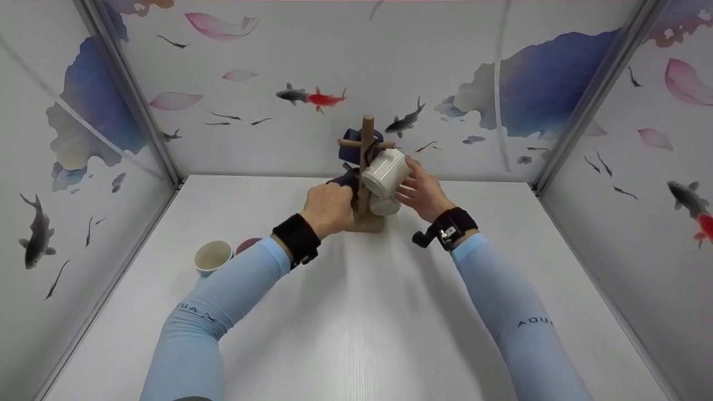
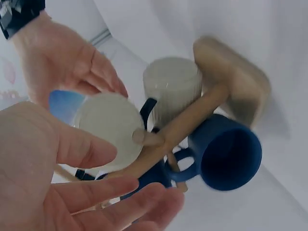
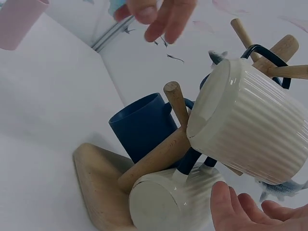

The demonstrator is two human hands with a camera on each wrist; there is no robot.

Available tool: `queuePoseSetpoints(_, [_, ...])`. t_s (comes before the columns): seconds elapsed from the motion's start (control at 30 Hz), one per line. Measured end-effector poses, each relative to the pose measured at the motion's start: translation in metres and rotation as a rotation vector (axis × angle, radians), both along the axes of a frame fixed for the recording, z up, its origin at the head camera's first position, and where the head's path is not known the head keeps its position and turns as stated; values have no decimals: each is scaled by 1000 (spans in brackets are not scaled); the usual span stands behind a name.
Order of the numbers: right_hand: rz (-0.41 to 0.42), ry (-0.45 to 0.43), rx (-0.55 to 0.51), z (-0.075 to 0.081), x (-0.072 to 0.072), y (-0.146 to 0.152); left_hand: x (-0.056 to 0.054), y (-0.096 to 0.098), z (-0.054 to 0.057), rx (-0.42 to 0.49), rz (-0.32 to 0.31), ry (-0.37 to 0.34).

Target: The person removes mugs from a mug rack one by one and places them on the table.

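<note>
A wooden mug tree [image 1: 367,129] stands at the back of the table, with mugs on its pegs. An upper white ribbed mug [image 3: 260,120] hangs tilted by its dark handle. Below it is another white ribbed mug [image 3: 166,199]. On the other side hangs a blue mug [image 2: 231,156], and a dark blue mug [image 1: 351,146] sits high behind the pole. My right hand [image 1: 426,192] is beside the upper white mug, fingers loosely extended; contact is unclear. My left hand [image 2: 82,168] is near the pole with loosely bent fingers, holding nothing visible.
On the left of the table stands a pale cup [image 1: 213,257], its opening upward. A reddish cup [image 1: 248,244] beside it is mostly hidden by my left forearm. Printed wall panels enclose the back and both sides, and the back wall [image 1: 312,145] is close behind the mug tree.
</note>
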State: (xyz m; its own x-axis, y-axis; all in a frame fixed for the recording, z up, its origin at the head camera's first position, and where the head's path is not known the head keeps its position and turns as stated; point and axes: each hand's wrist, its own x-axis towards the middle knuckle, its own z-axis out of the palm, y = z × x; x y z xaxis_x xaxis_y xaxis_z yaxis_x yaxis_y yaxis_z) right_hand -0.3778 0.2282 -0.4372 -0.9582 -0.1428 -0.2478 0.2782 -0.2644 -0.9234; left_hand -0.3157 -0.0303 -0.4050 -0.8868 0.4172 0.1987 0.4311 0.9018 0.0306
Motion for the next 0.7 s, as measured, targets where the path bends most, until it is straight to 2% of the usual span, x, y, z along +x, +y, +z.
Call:
queuePoseSetpoints(0.23, [6, 10, -58, -2, -1, -7, 21, 3, -26, -36, -88, -122])
queuePoseSetpoints(0.4, [-16, -8, -91, -4, -5, -12, 29, 8, -36, -77, -82, -143])
queuePoseSetpoints(0.7, [-47, -29, -179, -10, -6, -30, 38, 9, -50, -63, -97, -181])
